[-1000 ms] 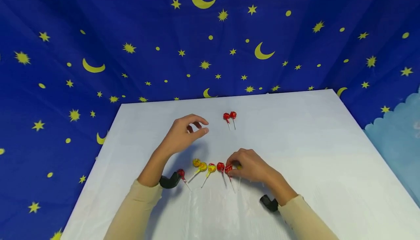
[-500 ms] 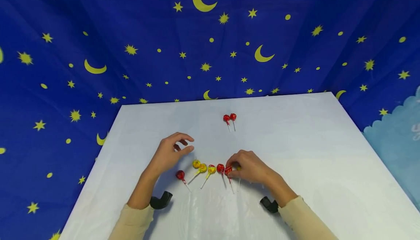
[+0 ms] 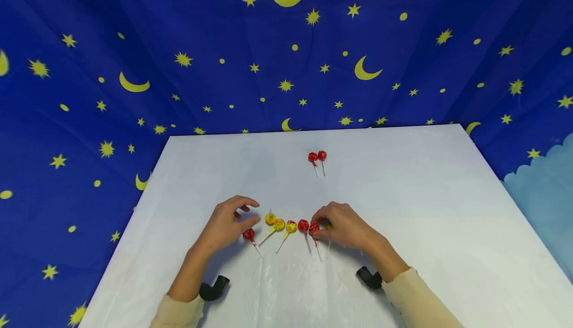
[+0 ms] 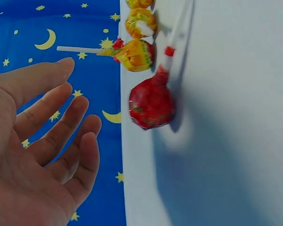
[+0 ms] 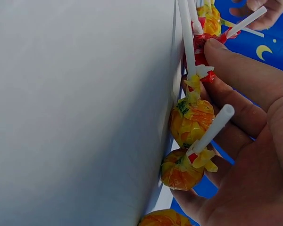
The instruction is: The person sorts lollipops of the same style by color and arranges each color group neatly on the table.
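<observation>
My right hand [image 3: 343, 226] pinches a red lollipop [image 3: 314, 230] between thumb and fingers, at the right part of a row on the table. In the right wrist view, yellow lollipops [image 5: 191, 122] lie close under that hand's fingers. Just left of the pinched one is another red lollipop [image 3: 303, 226], then a yellow lollipop [image 3: 291, 227]. Two more yellow lollipops [image 3: 278, 225] touch each other further left. My left hand [image 3: 228, 222] hovers with relaxed, slightly bent fingers and holds nothing. Nearest to it is the leftmost red lollipop [image 4: 151, 104], stick pointing towards me.
Two red lollipops [image 3: 313, 158] lie side by side farther back on the white table [image 3: 403, 178]. A blue curtain [image 3: 215, 29] with yellow moons and stars hangs behind the table. Black wrist mounts [image 3: 215, 288] sit under both forearms.
My left hand has come back towards me and to the left, lowering near the leftmost red lollipop. The right hand stays on its red lollipop, and the head view shifts slightly.
</observation>
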A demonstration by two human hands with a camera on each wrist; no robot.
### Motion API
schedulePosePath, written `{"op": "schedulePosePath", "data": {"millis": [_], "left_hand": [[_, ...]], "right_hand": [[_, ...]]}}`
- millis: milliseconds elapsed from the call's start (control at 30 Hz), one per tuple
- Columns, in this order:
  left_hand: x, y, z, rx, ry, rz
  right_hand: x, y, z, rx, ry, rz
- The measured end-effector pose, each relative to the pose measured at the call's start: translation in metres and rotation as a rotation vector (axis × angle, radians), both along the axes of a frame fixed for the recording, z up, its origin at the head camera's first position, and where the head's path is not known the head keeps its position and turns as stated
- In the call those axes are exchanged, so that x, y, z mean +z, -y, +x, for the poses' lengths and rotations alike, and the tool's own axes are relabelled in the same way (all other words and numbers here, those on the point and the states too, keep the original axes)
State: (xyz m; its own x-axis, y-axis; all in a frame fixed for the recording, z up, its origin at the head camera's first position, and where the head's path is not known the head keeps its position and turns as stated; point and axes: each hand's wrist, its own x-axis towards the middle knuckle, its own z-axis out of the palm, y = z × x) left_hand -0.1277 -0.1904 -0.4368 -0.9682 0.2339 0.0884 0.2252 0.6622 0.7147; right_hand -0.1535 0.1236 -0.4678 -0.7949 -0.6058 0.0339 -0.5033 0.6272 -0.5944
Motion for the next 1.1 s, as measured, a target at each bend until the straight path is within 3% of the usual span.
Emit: {"op": "schedulePosePath", "data": {"millis": [267, 500, 700, 1100], "left_hand": [[-0.016, 0.008, 0.012, 0.069, 0.060, -0.016], [-0.025, 0.011, 0.016, 0.066, 0.015, -0.032], [-0.029, 0.012, 0.017, 0.093, -0.001, -0.054], [-0.028, 0.011, 0.019, 0.074, 0.069, -0.133]], "right_hand": [[0.001, -0.001, 0.000, 0.011, -0.003, -0.009], [0.002, 0.000, 0.001, -0.002, 0.025, -0.012], [0.001, 0.000, 0.000, -0.005, 0.031, -0.018], [0.002, 0.000, 0.001, -0.015, 0.022, -0.013]]}}
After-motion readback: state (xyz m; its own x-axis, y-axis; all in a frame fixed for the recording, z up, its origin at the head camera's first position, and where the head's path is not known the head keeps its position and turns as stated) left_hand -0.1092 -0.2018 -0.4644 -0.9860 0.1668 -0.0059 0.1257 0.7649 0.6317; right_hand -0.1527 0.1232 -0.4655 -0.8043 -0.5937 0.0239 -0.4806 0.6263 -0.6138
